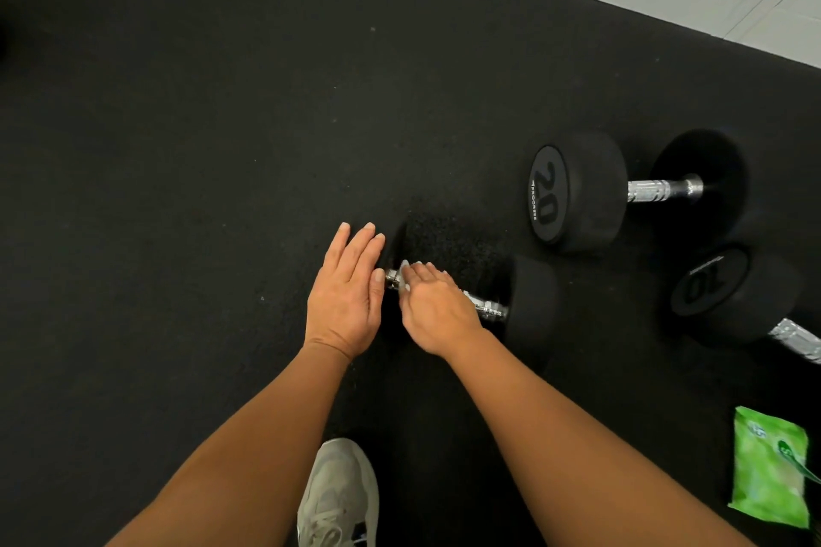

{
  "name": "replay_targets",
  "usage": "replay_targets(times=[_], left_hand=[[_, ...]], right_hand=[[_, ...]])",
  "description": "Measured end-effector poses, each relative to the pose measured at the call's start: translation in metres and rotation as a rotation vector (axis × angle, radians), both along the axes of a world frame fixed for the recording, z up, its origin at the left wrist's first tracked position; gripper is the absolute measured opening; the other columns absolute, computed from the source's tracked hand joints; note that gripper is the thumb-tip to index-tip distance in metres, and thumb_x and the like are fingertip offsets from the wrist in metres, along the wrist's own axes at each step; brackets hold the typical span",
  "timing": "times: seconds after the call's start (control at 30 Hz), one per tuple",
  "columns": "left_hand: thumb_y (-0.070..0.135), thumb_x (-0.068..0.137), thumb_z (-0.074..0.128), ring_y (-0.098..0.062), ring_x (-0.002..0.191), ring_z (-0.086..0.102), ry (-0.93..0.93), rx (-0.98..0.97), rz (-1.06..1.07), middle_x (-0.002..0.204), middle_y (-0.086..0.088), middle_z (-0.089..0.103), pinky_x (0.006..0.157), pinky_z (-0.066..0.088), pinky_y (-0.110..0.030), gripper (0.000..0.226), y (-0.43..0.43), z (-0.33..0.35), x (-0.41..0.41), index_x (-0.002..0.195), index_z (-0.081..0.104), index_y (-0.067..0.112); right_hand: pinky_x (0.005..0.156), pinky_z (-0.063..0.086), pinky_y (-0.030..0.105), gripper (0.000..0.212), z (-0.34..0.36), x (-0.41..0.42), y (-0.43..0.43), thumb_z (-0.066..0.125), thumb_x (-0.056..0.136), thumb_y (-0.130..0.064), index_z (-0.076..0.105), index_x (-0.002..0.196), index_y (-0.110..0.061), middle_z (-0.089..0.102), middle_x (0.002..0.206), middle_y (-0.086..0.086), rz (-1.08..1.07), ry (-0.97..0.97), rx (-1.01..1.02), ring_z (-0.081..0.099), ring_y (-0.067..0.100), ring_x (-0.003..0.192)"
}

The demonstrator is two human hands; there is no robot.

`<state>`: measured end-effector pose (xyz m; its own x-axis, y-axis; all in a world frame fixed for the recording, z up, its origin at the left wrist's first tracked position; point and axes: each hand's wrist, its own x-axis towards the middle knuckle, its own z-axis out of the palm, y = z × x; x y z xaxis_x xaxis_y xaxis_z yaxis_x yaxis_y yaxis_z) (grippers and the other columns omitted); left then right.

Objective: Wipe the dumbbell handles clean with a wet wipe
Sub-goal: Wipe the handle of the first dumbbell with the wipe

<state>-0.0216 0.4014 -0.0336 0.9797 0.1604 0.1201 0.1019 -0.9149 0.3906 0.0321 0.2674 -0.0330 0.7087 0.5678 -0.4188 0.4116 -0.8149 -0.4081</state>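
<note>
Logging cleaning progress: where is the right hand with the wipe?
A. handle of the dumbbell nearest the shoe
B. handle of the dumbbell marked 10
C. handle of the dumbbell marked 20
A: the right hand holds the wipe on the handle of the nearest dumbbell.

Just below and left of the dumbbell marked 20, the right hand covers the middle of a second dumbbell's handle and nearly all of the wipe. Only a pale scrap shows. That dumbbell's left head sits partly behind the left hand. Below and right of the 20, a third dumbbell runs off the right edge. Further below, the green pack has blurred print. Far below and left of the 20, the shoe is cut by the bottom edge.
</note>
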Motion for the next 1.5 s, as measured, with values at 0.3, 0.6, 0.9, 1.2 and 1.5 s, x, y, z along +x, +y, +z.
replay_targets(times=[0.3,0.6,0.9,1.2,1.5], left_hand=[[0.03,0.1,0.025,-0.029,0.142,0.023,0.006,0.0,0.002,0.147,-0.01,0.04,0.115,0.025,-0.044,0.049,0.0,-0.002,-0.004,0.138,0.044,0.005],[0.029,0.1,0.025,-0.029,0.142,0.022,0.017,0.029,-0.008,0.147,-0.011,0.04,0.116,0.023,-0.042,0.049,0.001,-0.001,-0.003,0.138,0.042,0.005],[0.03,0.1,0.024,-0.028,0.143,0.022,0.024,0.028,-0.005,0.147,-0.01,0.04,0.116,0.024,-0.043,0.049,0.0,0.0,0.001,0.138,0.043,0.005],[0.032,0.1,0.022,-0.027,0.143,0.02,0.043,0.056,0.004,0.148,-0.008,0.038,0.117,0.019,-0.039,0.051,0.0,0.0,0.003,0.139,0.042,0.007],[0.032,0.1,0.022,-0.027,0.143,0.022,0.061,0.064,0.014,0.147,-0.008,0.04,0.117,0.02,-0.039,0.051,0.0,0.001,0.006,0.139,0.042,0.007]], right_hand=[[0.118,0.016,0.041,0.053,0.002,-0.011,0.009,0.027,0.101,-0.029,0.024,0.147,-0.003,0.03,0.152,0.015,-0.014,-0.017,-0.041,0.02,0.028,0.144],[0.101,0.041,0.041,0.042,0.005,-0.001,0.01,0.032,0.098,-0.029,0.052,0.126,-0.004,0.058,0.123,0.015,-0.091,-0.038,-0.122,0.053,0.03,0.115],[0.117,0.019,0.039,0.052,-0.009,0.003,-0.001,0.027,0.102,-0.032,0.024,0.148,-0.007,0.031,0.153,0.01,0.013,-0.032,-0.015,0.026,0.024,0.142],[0.119,0.011,0.038,0.053,-0.002,-0.003,0.003,0.025,0.103,-0.033,0.02,0.15,-0.009,0.022,0.156,0.01,0.062,-0.014,0.016,0.014,0.024,0.146],[0.113,0.027,0.041,0.049,0.001,0.001,0.0,0.031,0.101,-0.031,0.034,0.143,-0.006,0.044,0.143,0.012,0.027,-0.047,-0.015,0.038,0.028,0.133]])
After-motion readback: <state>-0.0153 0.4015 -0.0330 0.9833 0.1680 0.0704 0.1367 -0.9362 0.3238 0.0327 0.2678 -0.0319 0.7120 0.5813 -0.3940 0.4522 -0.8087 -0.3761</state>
